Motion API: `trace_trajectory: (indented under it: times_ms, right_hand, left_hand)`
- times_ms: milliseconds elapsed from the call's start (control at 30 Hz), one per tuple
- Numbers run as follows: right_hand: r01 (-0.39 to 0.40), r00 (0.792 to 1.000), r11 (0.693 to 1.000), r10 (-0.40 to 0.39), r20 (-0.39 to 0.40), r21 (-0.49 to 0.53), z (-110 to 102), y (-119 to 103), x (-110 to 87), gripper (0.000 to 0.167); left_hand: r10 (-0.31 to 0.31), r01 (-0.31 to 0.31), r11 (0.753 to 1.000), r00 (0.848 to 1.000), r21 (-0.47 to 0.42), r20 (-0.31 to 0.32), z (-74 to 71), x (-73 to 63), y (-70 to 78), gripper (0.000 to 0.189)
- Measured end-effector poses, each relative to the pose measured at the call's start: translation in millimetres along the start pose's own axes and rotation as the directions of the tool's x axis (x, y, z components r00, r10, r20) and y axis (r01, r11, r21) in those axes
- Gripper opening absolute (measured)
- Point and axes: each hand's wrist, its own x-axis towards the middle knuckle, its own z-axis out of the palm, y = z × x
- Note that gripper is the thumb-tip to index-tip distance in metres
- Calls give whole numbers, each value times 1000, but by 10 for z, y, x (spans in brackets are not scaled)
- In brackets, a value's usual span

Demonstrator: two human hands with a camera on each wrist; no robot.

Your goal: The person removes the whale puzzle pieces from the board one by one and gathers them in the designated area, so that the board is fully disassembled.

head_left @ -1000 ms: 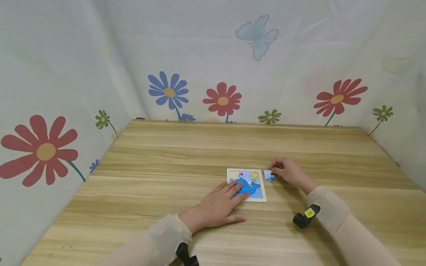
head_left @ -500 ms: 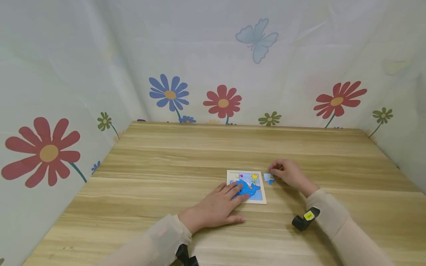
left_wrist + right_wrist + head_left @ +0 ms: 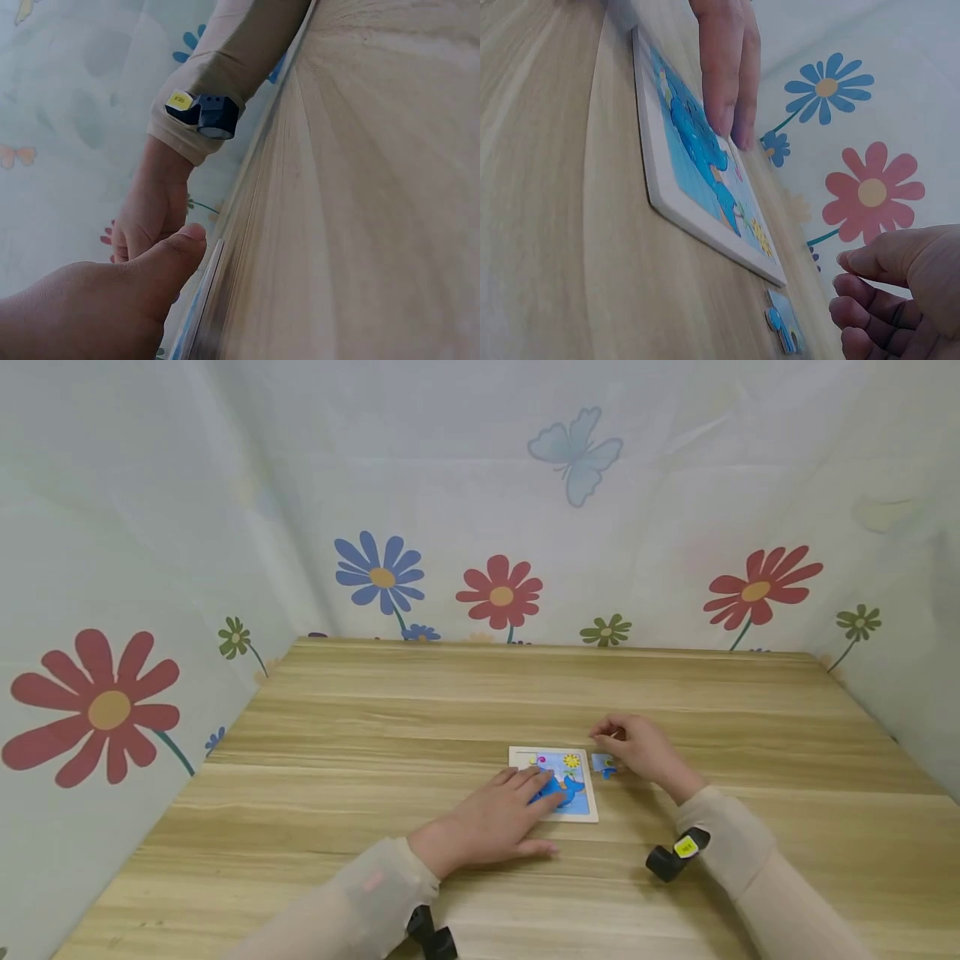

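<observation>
My left hand (image 3: 483,818) lies with straight fingers over the lower left of a small jigsaw puzzle board (image 3: 592,795). The board has a pale wooden rim and a picture of a blue whale and a yellow sun. Its upper left corner shows bare pale wood; the whale's head is partly hidden by the fingers. Just right of the board lies a loose light-blue puzzle piece (image 3: 602,765). My right hand (image 3: 648,752) is close over and beyond this piece. In the right wrist view its fingers (image 3: 847,309) are loosely curled, apart from the piece, holding nothing.
The wood-grain table (image 3: 375,693) extends around the board on all sides. A white cloth (image 3: 450,460) printed with flowers and a butterfly hangs behind it and at both sides. Black wrist cameras (image 3: 678,853) are strapped over both sleeves.
My right hand's fingertips have come off the puzzle piece and shifted left above it. The piece stays beside the board. The left hand has kept its place, while the head view tilted slightly.
</observation>
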Motion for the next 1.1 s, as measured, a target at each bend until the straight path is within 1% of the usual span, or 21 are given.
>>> trace_trajectory:
  times_ms: [167, 333, 533, 733, 900, 1100]
  right_hand:
    - [41, 999, 999, -41, 9, 14, 85, -49, 53, 17]
    - [56, 998, 998, -57, 22, 32, 164, -107, 86, 16]
    - [103, 994, 994, -104, 38, 36, 235, -194, 109, 14]
    - [158, 986, 986, -160, 41, 45, 309, -238, 154, 12]
    - [176, 982, 983, -179, 55, 52, 363, -255, 166, 9]
    - [182, 981, 982, -184, 65, 44, 428, -291, 166, 8]
  left_hand:
    - [-1, 1, 1000, 1000, 4, 19, 31, 30, 30, 70]
    - [0, 0, 1000, 999, 1, 42, 76, 21, 54, 72]
    - [1, -1, 1000, 1000, 3, 19, 102, 10, 64, 71]
    - [-6, 6, 1000, 1000, -19, 11, 104, 15, 79, 72]
    - [-4, 4, 1000, 1000, -27, 12, 99, 22, 91, 71]
    - [5, -5, 1000, 1000, -3, -12, 98, 34, 93, 70]
